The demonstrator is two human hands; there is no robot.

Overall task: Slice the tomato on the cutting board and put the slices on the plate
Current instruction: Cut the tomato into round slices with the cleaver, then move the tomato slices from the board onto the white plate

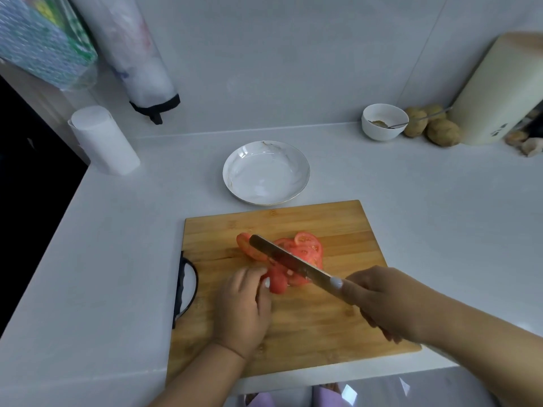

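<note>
The tomato [289, 259] lies near the middle of the wooden cutting board [338, 318], already cut into a loose pile of red slices that fans from upper left to lower right. Some slices lie flat with their seeded faces up at the far right of the pile; an uncut-looking end piece sits at the near side.

The left hand [244, 306] rests on the board with its fingers curled together, the fingertips pressed against the near end piece of the tomato. The right hand [382, 301] is closed around the handle of a knife [291, 262], with the forefinger stretched along the top of the blade. The blade runs diagonally, its tip pointing up and to the left, and it lies across the pile of slices.

The board sits at the near edge of the white surface [102, 259], with a black handle on its left side. Just beyond the board stands the white plate [235, 171]. Farther back on the right are a small white bowl [382, 127] with a spoon in it and several potatoes [440, 132].
</note>
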